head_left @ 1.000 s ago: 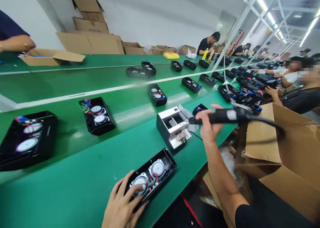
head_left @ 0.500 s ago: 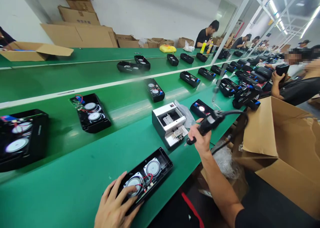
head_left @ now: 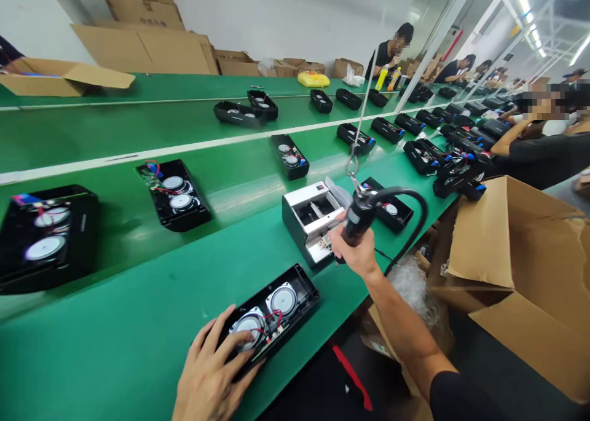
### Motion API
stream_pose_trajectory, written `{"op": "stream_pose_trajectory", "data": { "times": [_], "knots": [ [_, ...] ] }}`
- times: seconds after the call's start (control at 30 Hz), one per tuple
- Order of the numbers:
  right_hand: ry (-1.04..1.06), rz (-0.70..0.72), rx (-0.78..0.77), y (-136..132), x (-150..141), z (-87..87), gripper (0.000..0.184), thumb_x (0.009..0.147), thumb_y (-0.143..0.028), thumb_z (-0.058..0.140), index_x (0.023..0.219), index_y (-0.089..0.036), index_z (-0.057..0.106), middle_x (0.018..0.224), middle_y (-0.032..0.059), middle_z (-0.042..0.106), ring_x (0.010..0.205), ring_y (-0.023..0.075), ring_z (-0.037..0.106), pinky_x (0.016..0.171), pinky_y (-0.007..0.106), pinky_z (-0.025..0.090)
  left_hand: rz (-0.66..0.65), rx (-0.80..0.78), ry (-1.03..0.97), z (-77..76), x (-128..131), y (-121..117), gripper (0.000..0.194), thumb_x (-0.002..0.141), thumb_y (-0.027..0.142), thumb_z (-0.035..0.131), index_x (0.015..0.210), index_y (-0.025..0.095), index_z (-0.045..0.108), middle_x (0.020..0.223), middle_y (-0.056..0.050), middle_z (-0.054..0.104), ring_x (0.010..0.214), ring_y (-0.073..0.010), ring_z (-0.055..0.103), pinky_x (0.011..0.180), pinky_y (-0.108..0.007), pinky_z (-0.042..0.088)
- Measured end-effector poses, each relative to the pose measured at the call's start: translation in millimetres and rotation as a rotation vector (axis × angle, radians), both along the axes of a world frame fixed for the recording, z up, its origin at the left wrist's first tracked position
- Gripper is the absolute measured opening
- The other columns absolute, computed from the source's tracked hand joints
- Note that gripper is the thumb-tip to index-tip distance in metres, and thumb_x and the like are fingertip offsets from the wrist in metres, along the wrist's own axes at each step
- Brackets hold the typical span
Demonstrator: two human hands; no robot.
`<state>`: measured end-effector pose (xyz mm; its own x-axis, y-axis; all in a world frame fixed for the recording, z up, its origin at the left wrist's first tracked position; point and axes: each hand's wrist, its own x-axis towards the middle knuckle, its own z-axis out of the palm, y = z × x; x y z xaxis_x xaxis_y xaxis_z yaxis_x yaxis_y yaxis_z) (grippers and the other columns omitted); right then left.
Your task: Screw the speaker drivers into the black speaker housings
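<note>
My left hand (head_left: 209, 369) grips the near left end of a black speaker housing (head_left: 300, 293), with fingertips on the lower of its two round speaker drivers. Red wires and a small circuit board show inside the open housing. My right hand (head_left: 357, 254) is wrapped round a black electric screwdriver (head_left: 360, 213), held nearly upright, its lower end pointing down. A hook and cord run up from its top, and a thick black cable loops off to the right. Just behind that hand stands a white and black screw feeder (head_left: 297, 221), its front partly hidden by my fingers.
More open speaker housings (head_left: 179, 193) lie along the green belt (head_left: 230, 181). Several are piled at the right by a co-worker (head_left: 544, 144). An open cardboard box (head_left: 483, 236) stands right of the bench edge. Another housing (head_left: 391, 209) lies behind the screwdriver.
My right hand has moved left and slightly up, nearer the feeder, and the screwdriver has swung from a slant to nearly upright. My left hand stays on the housing.
</note>
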<state>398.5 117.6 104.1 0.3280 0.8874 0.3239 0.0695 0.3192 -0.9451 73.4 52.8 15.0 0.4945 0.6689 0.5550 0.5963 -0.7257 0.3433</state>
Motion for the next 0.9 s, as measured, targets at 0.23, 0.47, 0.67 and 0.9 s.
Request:
{"op": "stream_pose_trajectory", "data": {
  "times": [0.23,0.47,0.67,0.9],
  "knots": [
    [0.251,0.209,0.164,-57,-45,4.2,0.032,0.103,-0.032,0.07,0.126,-0.034,0.049,0.062,-0.0139,0.051,0.037,0.0097,0.043,0.04,0.026,0.04,-0.039,-0.059,0.158,1.2,-10,-3,0.014,0.098,0.027,0.072,0.086,0.03,0.079,0.103,0.0,0.08,0.145,-0.0348,0.059,0.114,-0.053,0.045],
    [0.23,0.367,0.226,-58,-77,-8.5,0.035,0.107,-0.024,0.064,0.136,-0.037,0.048,0.066,-0.0128,0.051,0.039,0.0085,0.044,0.04,0.021,0.04,-0.039,-0.104,0.172,4.0,-10,-6,0.014,0.099,0.029,0.072,0.087,0.028,0.079,0.105,0.0,0.081,0.145,-0.0383,0.058,0.117,-0.054,0.044],
    [0.192,0.357,0.218,-55,-83,-15.9,0.036,0.106,-0.024,0.065,0.136,-0.037,0.049,0.066,-0.0125,0.052,0.04,0.0087,0.045,0.043,0.022,0.041,-0.031,-0.081,0.155,4.9,-8,-5,0.016,0.099,0.031,0.071,0.085,0.028,0.078,0.104,0.0,0.081,0.145,-0.0366,0.059,0.116,-0.053,0.045],
    [0.158,0.329,0.064,-60,-82,-31.4,0.032,0.103,-0.04,0.071,0.127,-0.034,0.052,0.063,-0.0122,0.051,0.039,0.0115,0.044,0.042,0.028,0.044,-0.041,-0.085,0.162,6.1,-8,-4,0.014,0.098,0.029,0.072,0.086,0.027,0.078,0.105,0.0,0.081,0.145,-0.0368,0.06,0.116,-0.052,0.045]
  ]
}}
